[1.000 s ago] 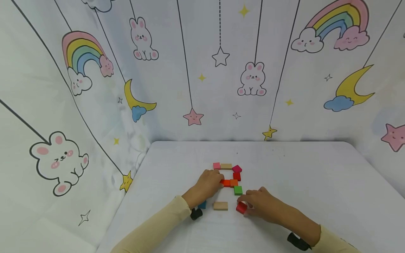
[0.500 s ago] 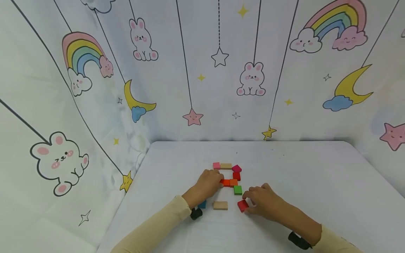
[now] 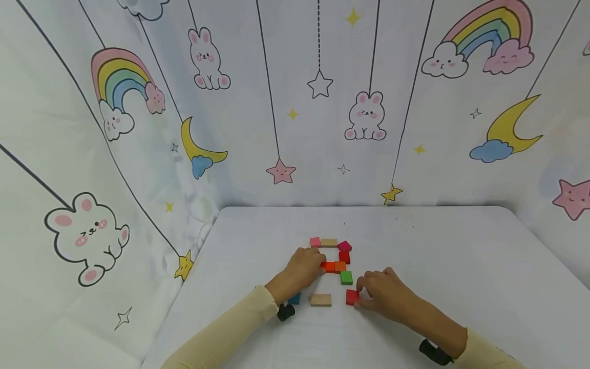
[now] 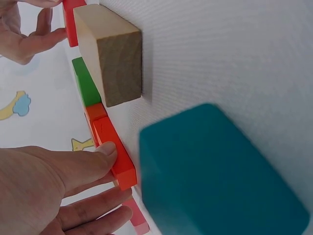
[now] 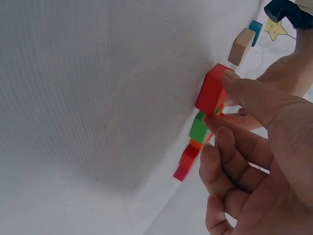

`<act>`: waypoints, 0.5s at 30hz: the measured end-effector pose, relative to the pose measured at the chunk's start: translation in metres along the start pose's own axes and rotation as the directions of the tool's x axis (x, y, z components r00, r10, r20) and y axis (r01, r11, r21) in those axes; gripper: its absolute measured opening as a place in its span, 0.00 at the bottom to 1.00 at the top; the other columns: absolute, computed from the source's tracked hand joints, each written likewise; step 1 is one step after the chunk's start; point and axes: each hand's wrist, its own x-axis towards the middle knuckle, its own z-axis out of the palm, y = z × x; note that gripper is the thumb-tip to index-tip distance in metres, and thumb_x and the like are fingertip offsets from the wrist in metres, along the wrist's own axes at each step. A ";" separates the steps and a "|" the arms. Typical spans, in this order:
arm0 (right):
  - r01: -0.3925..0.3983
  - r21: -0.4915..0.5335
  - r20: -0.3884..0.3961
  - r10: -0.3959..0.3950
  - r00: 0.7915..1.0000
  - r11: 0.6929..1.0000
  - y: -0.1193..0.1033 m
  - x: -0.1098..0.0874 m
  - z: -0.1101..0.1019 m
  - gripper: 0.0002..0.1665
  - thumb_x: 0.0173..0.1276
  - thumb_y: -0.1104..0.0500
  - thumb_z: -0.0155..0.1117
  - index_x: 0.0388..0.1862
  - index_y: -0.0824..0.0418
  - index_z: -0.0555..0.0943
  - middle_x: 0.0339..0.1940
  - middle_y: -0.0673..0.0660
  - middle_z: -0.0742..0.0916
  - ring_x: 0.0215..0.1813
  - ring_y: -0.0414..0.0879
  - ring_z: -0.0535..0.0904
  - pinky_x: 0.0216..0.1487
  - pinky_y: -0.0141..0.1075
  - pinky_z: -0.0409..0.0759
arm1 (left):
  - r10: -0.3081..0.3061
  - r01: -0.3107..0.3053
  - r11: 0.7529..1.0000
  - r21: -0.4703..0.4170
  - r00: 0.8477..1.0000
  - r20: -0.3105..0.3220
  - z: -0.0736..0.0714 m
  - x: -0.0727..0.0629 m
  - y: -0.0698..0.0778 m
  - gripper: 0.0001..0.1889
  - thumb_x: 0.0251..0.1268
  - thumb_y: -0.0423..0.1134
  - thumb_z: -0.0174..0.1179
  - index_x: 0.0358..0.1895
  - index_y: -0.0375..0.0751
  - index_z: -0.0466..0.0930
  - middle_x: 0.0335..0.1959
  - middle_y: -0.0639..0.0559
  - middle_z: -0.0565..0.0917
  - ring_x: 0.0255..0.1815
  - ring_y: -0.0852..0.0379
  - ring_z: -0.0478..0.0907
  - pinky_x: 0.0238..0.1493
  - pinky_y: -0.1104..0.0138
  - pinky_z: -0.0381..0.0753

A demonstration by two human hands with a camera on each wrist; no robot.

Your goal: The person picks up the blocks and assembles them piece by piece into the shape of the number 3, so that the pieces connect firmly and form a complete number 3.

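My right hand (image 3: 387, 294) pinches a red block (image 3: 352, 297) between thumb and index finger, low at the table, just below a green block (image 3: 346, 278). In the right wrist view the thumb lies on one end of the red block (image 5: 214, 90) and the other fingers curl back. My left hand (image 3: 301, 269) holds a long orange-red block (image 4: 115, 152), thumb on its face and fingers behind. That block lies in line with a shorter orange block (image 3: 340, 266). Between the hands lies a plain wooden block (image 3: 321, 300). A blue block (image 3: 294, 298) is partly hidden by the left wrist.
Farther back on the white table (image 3: 438, 256) lie a pink block (image 3: 315, 242), another wooden block (image 3: 329, 243), a magenta pentagon-shaped block (image 3: 344, 246) and a smaller red block (image 3: 344, 257). A patterned backdrop (image 3: 295, 128) stands behind the table's far edge.
My right hand has turned the red block from tilted to nearly square and moved it slightly away from me, close under the green block. The left hand has stayed in place.
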 end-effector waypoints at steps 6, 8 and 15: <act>0.017 -0.033 -0.062 -0.019 0.998 0.999 -0.002 0.001 0.004 0.20 0.53 0.42 0.86 0.36 0.51 0.88 0.30 0.45 0.86 0.39 0.43 0.84 0.49 0.48 0.78 | 0.000 0.000 1.000 0.004 1.000 0.003 0.000 0.001 0.000 0.14 0.70 0.48 0.71 0.55 0.49 0.90 0.43 0.55 0.88 0.45 0.59 0.81 0.55 0.65 0.81; 0.017 -0.032 -0.076 -0.019 0.997 0.999 -0.002 0.002 0.005 0.20 0.52 0.42 0.87 0.35 0.51 0.87 0.30 0.46 0.87 0.39 0.44 0.85 0.48 0.48 0.79 | -0.001 0.001 1.000 0.002 1.000 0.004 0.000 0.000 0.000 0.14 0.70 0.48 0.71 0.54 0.49 0.90 0.43 0.55 0.88 0.45 0.59 0.81 0.55 0.65 0.81; 0.001 -0.054 -0.100 -0.007 0.995 0.999 -0.004 0.004 0.008 0.21 0.51 0.42 0.87 0.32 0.50 0.86 0.29 0.46 0.87 0.40 0.45 0.86 0.48 0.48 0.79 | -0.007 0.007 1.000 -0.002 1.000 0.007 -0.001 -0.001 0.001 0.15 0.70 0.49 0.71 0.55 0.49 0.90 0.43 0.55 0.88 0.45 0.59 0.82 0.55 0.65 0.81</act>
